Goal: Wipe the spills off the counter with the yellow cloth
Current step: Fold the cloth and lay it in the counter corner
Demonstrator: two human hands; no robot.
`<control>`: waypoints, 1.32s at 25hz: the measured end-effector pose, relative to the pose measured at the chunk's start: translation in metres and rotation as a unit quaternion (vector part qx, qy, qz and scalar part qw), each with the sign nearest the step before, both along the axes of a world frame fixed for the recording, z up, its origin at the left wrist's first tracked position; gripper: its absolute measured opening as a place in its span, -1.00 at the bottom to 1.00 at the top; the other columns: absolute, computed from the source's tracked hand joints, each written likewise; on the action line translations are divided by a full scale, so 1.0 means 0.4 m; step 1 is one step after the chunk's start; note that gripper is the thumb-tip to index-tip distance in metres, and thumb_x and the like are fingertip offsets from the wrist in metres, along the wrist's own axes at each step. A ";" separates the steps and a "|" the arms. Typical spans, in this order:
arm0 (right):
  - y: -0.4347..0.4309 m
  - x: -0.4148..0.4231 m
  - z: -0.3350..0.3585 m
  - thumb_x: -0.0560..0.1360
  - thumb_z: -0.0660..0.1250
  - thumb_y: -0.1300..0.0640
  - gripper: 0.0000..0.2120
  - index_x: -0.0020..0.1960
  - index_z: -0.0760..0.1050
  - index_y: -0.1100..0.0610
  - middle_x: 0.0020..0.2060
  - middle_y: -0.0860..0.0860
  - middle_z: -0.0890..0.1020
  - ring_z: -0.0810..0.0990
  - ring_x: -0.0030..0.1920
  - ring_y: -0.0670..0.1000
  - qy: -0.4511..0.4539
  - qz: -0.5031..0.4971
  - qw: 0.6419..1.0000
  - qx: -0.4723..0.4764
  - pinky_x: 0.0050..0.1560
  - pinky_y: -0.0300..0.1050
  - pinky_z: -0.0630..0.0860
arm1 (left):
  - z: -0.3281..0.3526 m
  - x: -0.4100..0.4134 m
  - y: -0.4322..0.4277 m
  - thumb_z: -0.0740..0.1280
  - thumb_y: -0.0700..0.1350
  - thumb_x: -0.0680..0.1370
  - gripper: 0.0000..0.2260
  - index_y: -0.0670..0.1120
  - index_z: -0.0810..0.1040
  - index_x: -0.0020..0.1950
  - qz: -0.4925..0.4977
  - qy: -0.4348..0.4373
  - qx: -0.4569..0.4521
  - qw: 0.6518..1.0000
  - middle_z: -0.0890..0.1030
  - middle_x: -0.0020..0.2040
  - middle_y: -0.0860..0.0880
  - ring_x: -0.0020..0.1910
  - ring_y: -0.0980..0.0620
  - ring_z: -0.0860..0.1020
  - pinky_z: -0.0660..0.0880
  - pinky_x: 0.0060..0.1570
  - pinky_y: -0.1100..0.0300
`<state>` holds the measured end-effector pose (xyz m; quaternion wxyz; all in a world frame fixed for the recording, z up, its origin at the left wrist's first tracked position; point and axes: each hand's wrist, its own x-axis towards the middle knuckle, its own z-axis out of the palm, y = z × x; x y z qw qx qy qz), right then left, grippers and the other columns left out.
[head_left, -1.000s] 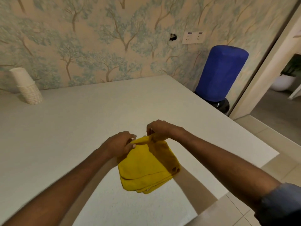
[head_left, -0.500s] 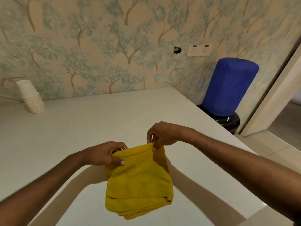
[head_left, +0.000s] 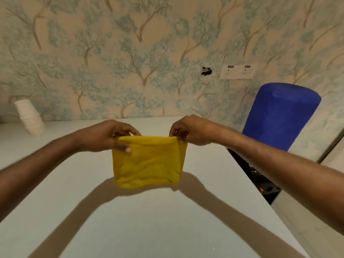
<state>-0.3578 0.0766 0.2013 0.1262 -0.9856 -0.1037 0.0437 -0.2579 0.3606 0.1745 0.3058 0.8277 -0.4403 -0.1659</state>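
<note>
Folded yellow cloth (head_left: 148, 162) at centre frame, hanging above the pale bench (head_left: 158, 220), top edge running left to right. Pinched at its upper left corner by the left hand (head_left: 109, 135), at its upper right by the right hand (head_left: 191, 131), fingers clenched on fabric. Both hands equally near. No spills discernible. Stacked paper cups (head_left: 30, 118) at far left.

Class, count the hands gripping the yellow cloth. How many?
2. The left hand pinches the yellow cloth's upper left corner; the right hand pinches its upper right corner.
</note>
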 end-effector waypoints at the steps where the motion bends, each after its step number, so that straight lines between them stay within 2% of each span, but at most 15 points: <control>1: -0.044 0.028 0.020 0.52 0.40 0.34 -0.67 0.23 0.61 0.09 0.11 0.03 0.71 0.66 0.10 -0.01 -0.023 -0.011 1.000 -0.005 0.12 -0.10 0.60 | 0.017 0.021 -0.044 0.53 -0.03 0.43 -0.62 0.10 0.62 0.23 0.022 -0.015 -0.014 1.000 0.75 0.07 0.09 0.03 0.12 0.71 0.65 -0.04 0.21; 4: -0.167 0.131 0.064 0.50 0.41 0.36 -0.67 0.21 0.63 0.11 0.10 0.07 0.72 0.68 0.09 0.03 -0.072 -0.044 0.996 -0.017 0.09 -0.07 0.62 | 0.051 0.103 -0.180 0.54 -0.05 0.42 -0.58 0.03 0.61 0.27 0.054 -0.072 -0.029 0.996 0.75 0.08 0.04 0.04 0.09 0.70 0.65 0.04 0.15; 6: -0.241 0.196 0.078 0.50 0.38 0.39 -0.67 0.19 0.64 0.11 0.10 0.09 0.72 0.68 0.08 0.04 -0.091 -0.063 0.994 -0.008 0.06 -0.09 0.61 | 0.064 0.164 -0.266 0.55 -0.08 0.42 -0.57 -0.01 0.61 0.28 0.059 -0.074 -0.041 0.995 0.74 0.07 -0.01 0.04 0.07 0.69 0.62 -0.02 0.23; 8: -0.306 0.256 0.070 0.50 0.35 0.41 -0.65 0.20 0.64 0.13 0.12 0.10 0.71 0.67 0.11 0.06 -0.092 -0.086 0.992 -0.009 0.12 -0.02 0.63 | 0.066 0.223 -0.345 0.55 -0.13 0.43 -0.58 -0.04 0.61 0.27 0.059 -0.049 -0.048 0.996 0.74 0.06 -0.05 0.04 0.05 0.69 0.58 -0.03 0.23; 11: -0.398 0.342 0.043 0.50 0.35 0.41 -0.66 0.21 0.64 0.14 0.14 0.10 0.70 0.66 0.15 0.08 -0.060 -0.108 0.992 -0.026 0.18 0.04 0.62 | 0.033 0.312 -0.444 0.54 -0.15 0.44 -0.58 -0.06 0.59 0.29 0.045 0.008 -0.048 0.998 0.75 0.06 -0.11 0.06 -0.06 0.71 0.63 0.04 0.12; 15: -0.510 0.480 0.007 0.50 0.40 0.36 -0.68 0.19 0.65 0.10 0.09 0.06 0.70 0.64 0.13 0.06 -0.012 -0.118 0.993 -0.026 0.15 0.00 0.57 | -0.031 0.460 -0.532 0.56 -0.12 0.43 -0.54 0.01 0.58 0.31 0.037 0.098 -0.057 0.993 0.74 0.09 -0.13 0.08 -0.07 0.72 0.65 0.07 0.03; 18: -0.569 0.608 -0.065 0.50 0.38 0.39 -0.68 0.19 0.65 0.13 0.12 0.09 0.71 0.64 0.14 0.08 -0.018 -0.137 0.990 -0.011 0.15 -0.01 0.57 | -0.095 0.588 -0.591 0.55 -0.16 0.43 -0.50 -0.04 0.54 0.36 0.081 0.116 -0.075 0.987 0.69 0.16 -0.21 0.15 -0.16 0.68 0.63 0.11 -0.03; 20: -0.589 0.683 -0.166 0.52 0.33 0.39 -0.65 0.26 0.61 0.16 0.25 0.14 0.66 0.61 0.24 0.12 -0.060 -0.167 0.984 0.007 0.24 -0.03 0.54 | -0.168 0.654 -0.640 0.54 -0.17 0.44 -0.43 -0.11 0.46 0.43 0.145 0.050 -0.062 0.986 0.59 0.32 -0.24 0.29 -0.22 0.58 0.54 0.25 -0.09; 22: -0.588 0.726 -0.307 0.58 0.32 0.28 -0.65 0.36 0.53 0.15 0.36 0.16 0.57 0.54 0.35 0.17 -0.078 -0.202 0.976 0.028 0.34 -0.01 0.47 | -0.276 0.677 -0.681 0.47 -0.10 0.51 -0.41 -0.17 0.38 0.50 0.199 -0.048 -0.018 0.979 0.44 0.48 -0.22 0.43 -0.22 0.45 0.40 0.38 -0.03; 23: -0.580 0.737 -0.387 0.61 0.30 0.20 -0.65 0.39 0.50 0.14 0.38 0.17 0.55 0.53 0.36 0.18 -0.066 -0.204 0.976 0.045 0.35 -0.01 0.45 | -0.336 0.670 -0.698 0.41 -0.07 0.56 -0.44 -0.18 0.36 0.51 0.207 -0.068 -0.011 0.976 0.39 0.52 -0.22 0.48 -0.20 0.39 0.33 0.43 0.03; 25: -0.548 0.743 -0.534 0.66 0.21 0.05 -0.58 0.46 0.40 0.19 0.44 0.22 0.48 0.44 0.44 0.21 -0.013 -0.169 0.985 0.041 0.41 0.02 0.37 | -0.445 0.640 -0.722 0.27 -0.04 0.64 -0.50 -0.19 0.32 0.54 0.173 -0.094 0.008 0.980 0.32 0.57 -0.20 0.57 -0.16 0.27 0.17 0.52 0.10; 27: -0.520 0.738 -0.641 0.69 0.08 -0.10 -0.42 0.58 0.19 0.22 0.58 0.22 0.25 0.19 0.59 0.24 0.024 -0.152 0.988 -0.012 0.56 0.12 0.16 | -0.521 0.620 -0.737 0.13 -0.01 0.68 -0.49 -0.18 0.21 0.59 0.110 -0.138 0.064 0.982 0.19 0.63 -0.18 0.64 -0.12 0.11 0.02 0.58 0.12; 29: -0.520 0.734 -0.691 0.67 -0.02 -0.21 -0.34 0.65 0.02 0.14 0.65 0.14 0.04 -0.01 0.64 0.20 -0.001 -0.169 0.985 -0.040 0.60 0.17 -0.01 | -0.568 0.608 -0.746 0.03 0.03 0.70 -0.47 -0.18 0.11 0.62 0.086 -0.177 0.121 0.973 0.09 0.66 -0.18 0.66 -0.12 0.02 -0.03 0.61 0.06; 33: -0.547 0.740 -0.685 0.67 -0.06 -0.24 -0.34 0.66 -0.04 0.08 0.66 0.07 -0.01 -0.06 0.66 0.14 -0.030 -0.139 0.989 -0.047 0.61 0.13 -0.06 | -0.585 0.592 -0.760 -0.06 0.07 0.70 -0.45 -0.16 0.02 0.64 0.101 -0.236 0.164 0.952 0.02 0.67 -0.16 0.66 -0.11 -0.02 -0.01 0.60 -0.03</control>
